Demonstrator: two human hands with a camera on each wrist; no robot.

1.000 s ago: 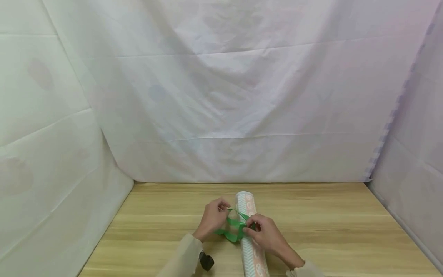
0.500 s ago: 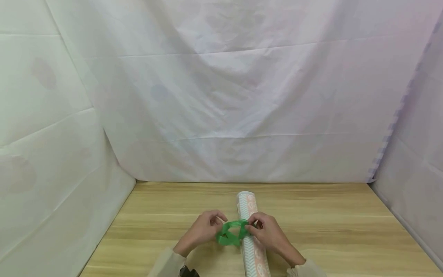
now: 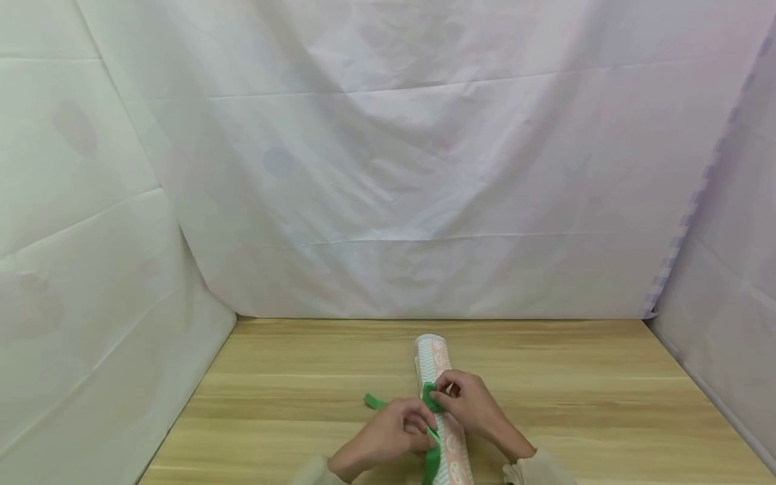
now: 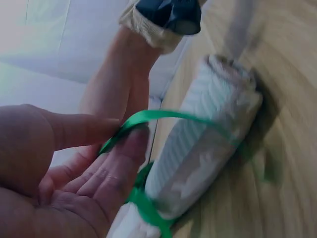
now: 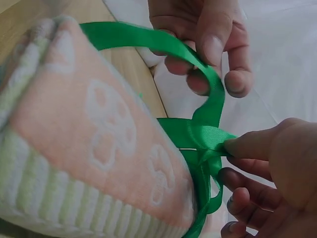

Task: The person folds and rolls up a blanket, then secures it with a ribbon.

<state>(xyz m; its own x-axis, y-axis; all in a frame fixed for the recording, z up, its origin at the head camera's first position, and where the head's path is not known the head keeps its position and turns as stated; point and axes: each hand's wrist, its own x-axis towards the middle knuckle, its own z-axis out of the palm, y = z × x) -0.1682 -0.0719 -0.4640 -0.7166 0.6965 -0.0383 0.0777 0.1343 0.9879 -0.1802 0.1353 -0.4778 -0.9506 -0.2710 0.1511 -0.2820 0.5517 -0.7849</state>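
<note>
A rolled towel [image 3: 434, 360], pink and white with a pale pattern, lies lengthwise on the wooden table [image 3: 576, 404]. A green ribbon [image 3: 430, 397] goes round its middle. My right hand [image 3: 451, 394] pinches the ribbon's crossing on top of the roll. My left hand [image 3: 418, 428] sits close beside it on the near left and holds a strand that runs toward me. In the right wrist view the right hand's fingertips [image 5: 233, 148] pinch the ribbon [image 5: 203, 134] against the towel [image 5: 89, 139], and the left hand [image 5: 218, 59] holds a loop above. In the left wrist view the ribbon [image 4: 148, 116] lies across the left hand's fingers [image 4: 124, 153] beside the towel [image 4: 208, 144].
White cloth [image 3: 394, 168] hangs as walls behind and on both sides of the table. One ribbon tail [image 3: 372, 402] lies on the wood left of the roll. Bare wood stretches to the right and left of the towel.
My left hand has moved from the left of the roll toward me and in against the right hand. The wide ribbon loop has drawn in to a small bunch on the roll.
</note>
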